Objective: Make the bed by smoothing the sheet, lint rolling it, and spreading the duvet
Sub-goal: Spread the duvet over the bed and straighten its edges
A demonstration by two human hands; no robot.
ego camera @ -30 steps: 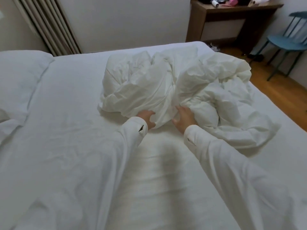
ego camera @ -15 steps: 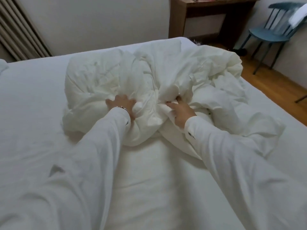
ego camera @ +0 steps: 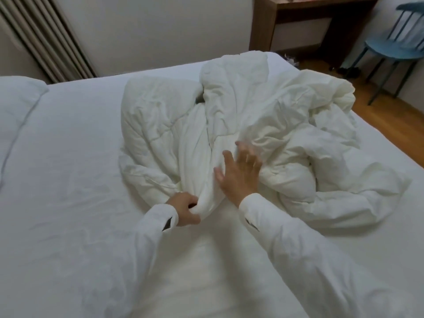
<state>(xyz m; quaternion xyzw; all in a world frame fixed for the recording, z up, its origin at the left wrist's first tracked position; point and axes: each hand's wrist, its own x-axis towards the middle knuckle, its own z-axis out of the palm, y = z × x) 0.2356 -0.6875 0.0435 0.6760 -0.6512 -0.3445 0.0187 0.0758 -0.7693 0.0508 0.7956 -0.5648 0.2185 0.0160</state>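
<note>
Duvet (ego camera: 263,134): bunched heap on sheet (ego camera: 68,180), mid-bed | Left hand (ego camera: 184,211): grip holding a near fold | Right hand (ego camera: 241,175): grip wide, fingers spread on heap | Risk: pulling one fold likely drags the heap twisted, rumpling the sheet.

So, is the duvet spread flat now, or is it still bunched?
Bunched. The duvet lies in a crumpled heap, with bare sheet around it; the left hand grips one edge.

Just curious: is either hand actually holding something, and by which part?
The left hand grips the crumpled white duvet by its near fold. The right hand is open on it.
</note>
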